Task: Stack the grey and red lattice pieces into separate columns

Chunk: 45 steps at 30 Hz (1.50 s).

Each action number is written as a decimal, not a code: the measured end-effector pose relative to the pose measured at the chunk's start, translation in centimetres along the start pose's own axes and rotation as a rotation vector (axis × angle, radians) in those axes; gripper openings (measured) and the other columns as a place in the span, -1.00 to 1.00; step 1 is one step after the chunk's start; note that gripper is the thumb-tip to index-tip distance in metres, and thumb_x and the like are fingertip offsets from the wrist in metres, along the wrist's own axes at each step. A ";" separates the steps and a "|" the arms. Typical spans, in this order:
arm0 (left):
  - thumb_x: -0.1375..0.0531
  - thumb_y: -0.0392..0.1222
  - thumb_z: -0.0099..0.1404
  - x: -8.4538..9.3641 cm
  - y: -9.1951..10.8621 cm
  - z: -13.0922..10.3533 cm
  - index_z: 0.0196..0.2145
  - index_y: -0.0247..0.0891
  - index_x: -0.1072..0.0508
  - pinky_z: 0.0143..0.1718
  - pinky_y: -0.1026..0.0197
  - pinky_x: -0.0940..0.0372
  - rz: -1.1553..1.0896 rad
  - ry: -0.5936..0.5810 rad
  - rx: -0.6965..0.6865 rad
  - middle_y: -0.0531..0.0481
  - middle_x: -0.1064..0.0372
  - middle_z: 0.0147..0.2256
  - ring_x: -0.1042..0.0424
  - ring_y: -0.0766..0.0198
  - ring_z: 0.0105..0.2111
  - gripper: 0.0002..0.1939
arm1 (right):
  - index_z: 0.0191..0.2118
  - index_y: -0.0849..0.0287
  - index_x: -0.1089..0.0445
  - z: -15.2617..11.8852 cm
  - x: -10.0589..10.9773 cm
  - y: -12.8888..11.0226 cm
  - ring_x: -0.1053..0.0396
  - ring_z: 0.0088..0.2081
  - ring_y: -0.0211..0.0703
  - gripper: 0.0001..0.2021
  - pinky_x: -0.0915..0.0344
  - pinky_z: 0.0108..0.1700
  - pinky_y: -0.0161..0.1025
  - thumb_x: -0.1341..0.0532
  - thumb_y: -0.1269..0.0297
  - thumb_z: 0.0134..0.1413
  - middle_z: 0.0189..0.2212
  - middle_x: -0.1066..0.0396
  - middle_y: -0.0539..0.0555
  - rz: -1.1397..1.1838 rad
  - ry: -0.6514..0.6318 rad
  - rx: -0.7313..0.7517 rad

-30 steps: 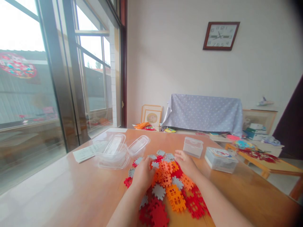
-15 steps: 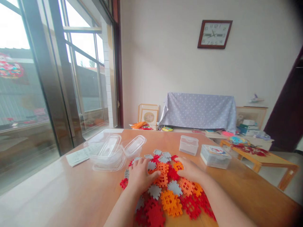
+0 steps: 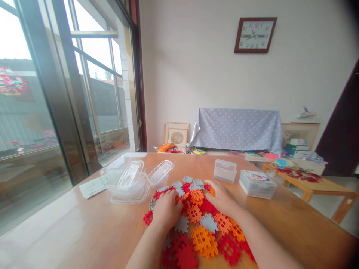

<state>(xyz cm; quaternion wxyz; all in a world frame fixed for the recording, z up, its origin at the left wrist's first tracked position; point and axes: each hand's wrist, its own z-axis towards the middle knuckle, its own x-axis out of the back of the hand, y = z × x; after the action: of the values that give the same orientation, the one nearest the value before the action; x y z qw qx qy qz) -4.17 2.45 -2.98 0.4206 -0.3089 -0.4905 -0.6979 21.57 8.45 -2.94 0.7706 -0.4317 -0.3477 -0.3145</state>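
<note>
Square plastic interlocking building tiles with notched edges, in red, grey and orange, lie in a loose pile on the wooden table [image 3: 98, 235]. At the pile's left side, my left hand [image 3: 167, 209] is closed, with an orange interlocking tile [image 3: 184, 197] pinched at its fingertips. My right hand [image 3: 221, 198] is at the right side, its thumb and fingers curled about another orange tile [image 3: 212, 191], mostly hidden. Between the hands lie a light orange tile [image 3: 197, 195] and a red tile [image 3: 206, 206]. Nearer to me are a stack of orange tiles [image 3: 202, 239] and a grey tile [image 3: 209, 223].
Clear plastic containers [image 3: 126, 186] with lids and a paper sheet [image 3: 94, 185] stand at the left. An open clear box [image 3: 225, 172] and a lidded box [image 3: 258, 185] are at the right. Beyond the table is a cloth-covered object [image 3: 238, 130].
My left fingers have closed and lifted an orange tile from the pile, tilting it. My right fingers have curled in over another orange tile. The view has shifted slightly.
</note>
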 end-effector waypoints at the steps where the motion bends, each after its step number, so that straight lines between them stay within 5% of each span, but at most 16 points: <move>1: -0.11 -0.19 0.28 0.0 -0.1 0.1 -0.26 -0.17 -0.44 -0.20 0.20 -0.16 -0.028 0.012 0.018 -0.07 -0.49 -0.21 -0.41 0.14 -0.19 -0.88 | 0.24 0.01 -0.28 -0.2 -0.3 -0.9 -0.23 0.24 0.04 -0.47 -0.11 0.27 -0.04 -0.18 0.17 0.14 0.21 -0.32 0.11 0.015 -0.051 0.039; 6: -0.04 -0.18 0.36 -0.3 -0.5 0.5 -0.22 -0.18 -0.43 -0.23 0.24 -0.17 -0.213 0.081 0.098 -0.05 -0.50 -0.24 -0.44 0.20 -0.22 -0.82 | 0.39 -0.08 -0.07 -0.9 -2.2 -3.8 0.14 0.41 0.28 -0.12 0.11 0.35 0.19 -0.31 -0.18 -0.02 0.43 0.07 0.13 -0.021 -0.314 0.074; 9: -0.02 -0.16 0.38 -0.4 -0.6 0.7 -0.16 -0.18 -0.44 -0.18 0.23 -0.21 -0.328 0.091 0.094 -0.04 -0.52 -0.20 -0.45 0.19 -0.18 -0.78 | 0.32 -0.07 -0.20 -0.7 -2.7 -4.0 -0.06 0.33 0.22 -0.26 -0.02 0.30 0.09 -0.33 0.04 0.00 0.34 -0.14 0.14 -0.047 -0.290 0.094; 12: -0.02 -0.12 0.38 -0.3 -0.5 0.8 -0.10 -0.18 -0.46 -0.13 0.20 -0.23 -0.430 0.080 0.095 -0.06 -0.53 -0.14 -0.46 0.16 -0.13 -0.73 | 0.09 -0.03 -0.42 -0.3 -2.3 -3.1 -0.35 0.11 0.03 -0.53 -0.22 0.12 -0.12 -0.21 0.38 0.02 0.07 -0.45 0.08 -0.042 -0.166 0.057; 14: -0.01 -0.07 0.39 -0.2 -0.3 0.8 -0.12 -0.19 -0.47 -0.12 0.19 -0.23 -0.478 0.072 0.087 -0.06 -0.53 -0.17 -0.46 0.15 -0.14 -0.71 | -0.04 -0.01 -0.48 -0.2 -1.7 -2.2 -0.42 -0.02 -0.04 -0.63 -0.26 0.02 -0.19 -0.17 0.43 0.01 -0.08 -0.52 0.05 -0.006 -0.112 -0.003; 18: 0.01 0.09 0.41 0.3 0.5 0.5 -0.21 -0.19 -0.49 -0.20 0.20 -0.24 -0.537 0.035 0.021 0.00 -0.52 -0.28 -0.46 0.17 -0.24 -0.61 | -0.08 0.02 -0.45 0.0 0.0 -0.9 -0.45 -0.20 -0.10 -0.70 -0.28 -0.13 -0.25 -0.20 0.34 0.03 -0.24 -0.55 -0.01 0.148 -0.065 -0.102; 21: 0.03 0.15 0.42 0.7 1.2 0.2 -0.23 -0.19 -0.50 -0.22 0.21 -0.26 -0.593 -0.024 -0.038 0.01 -0.52 -0.31 -0.45 0.18 -0.26 -0.56 | -0.20 0.10 -0.46 0.0 1.4 -0.9 -0.41 -0.32 -0.14 -0.81 -0.26 -0.27 -0.29 -0.20 0.18 0.11 -0.36 -0.53 -0.03 0.283 -0.155 -0.101; 26: 0.08 0.20 0.42 0.8 1.0 0.3 -0.07 -0.22 -0.47 -0.08 0.17 -0.30 -0.736 -0.005 0.033 -0.05 -0.54 -0.22 -0.48 0.12 -0.14 -0.48 | -0.34 0.16 -0.48 0.4 2.2 -1.2 -0.40 -0.31 -0.12 -0.64 -0.27 -0.27 -0.27 -0.18 -0.05 0.16 -0.39 -0.51 0.01 0.323 -0.209 -0.064; 30: 0.03 0.16 0.39 0.4 0.3 0.2 -0.01 -0.19 -0.43 -0.08 0.13 -0.28 -0.557 0.021 0.134 -0.11 -0.53 -0.14 -0.48 0.10 -0.12 -0.53 | -0.08 0.12 -0.49 1.4 1.7 -1.5 -0.45 -0.05 0.01 -0.64 -0.32 -0.02 -0.14 -0.24 0.00 0.11 -0.08 -0.55 0.10 0.305 -0.224 -0.045; 36: -0.27 0.08 0.08 -0.6 0.5 -1.0 0.04 -0.07 -0.41 0.12 -0.12 -0.10 -0.068 -0.044 0.016 -0.14 -0.36 0.11 -0.25 -0.14 0.14 -0.44 | 0.13 0.09 -0.42 4.4 -0.9 -4.3 -0.39 0.12 0.09 -0.50 -0.25 0.15 -0.05 -0.28 0.04 0.08 0.10 -0.46 0.16 0.151 -0.313 0.060; 40: -0.22 0.07 0.14 -0.8 0.7 -1.3 -0.05 -0.06 -0.44 0.08 -0.09 -0.12 0.000 -0.085 -0.022 -0.12 -0.37 0.07 -0.27 -0.09 0.10 -0.58 | 0.04 0.08 -0.46 6.3 -3.6 -5.6 -0.42 0.05 0.07 -0.54 -0.26 0.07 -0.11 -0.28 -0.03 0.07 0.01 -0.51 0.15 0.029 -0.297 0.063; 45: -0.17 0.03 0.19 -0.6 0.8 -1.4 -0.05 -0.05 -0.44 0.07 -0.10 -0.11 0.002 -0.108 -0.031 -0.12 -0.37 0.06 -0.23 -0.11 0.14 -0.63 | -0.41 0.10 -0.50 7.1 -5.6 -5.4 -0.42 -0.23 -0.07 -0.76 -0.24 -0.17 -0.25 -0.34 0.02 0.00 -0.38 -0.52 0.03 0.004 -0.319 0.002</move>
<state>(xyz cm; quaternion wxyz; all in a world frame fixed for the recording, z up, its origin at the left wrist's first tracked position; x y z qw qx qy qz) -3.18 1.19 -3.61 0.3894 -0.3531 -0.5014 -0.6872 12.31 13.48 -2.35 0.7067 -0.4761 -0.4651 -0.2399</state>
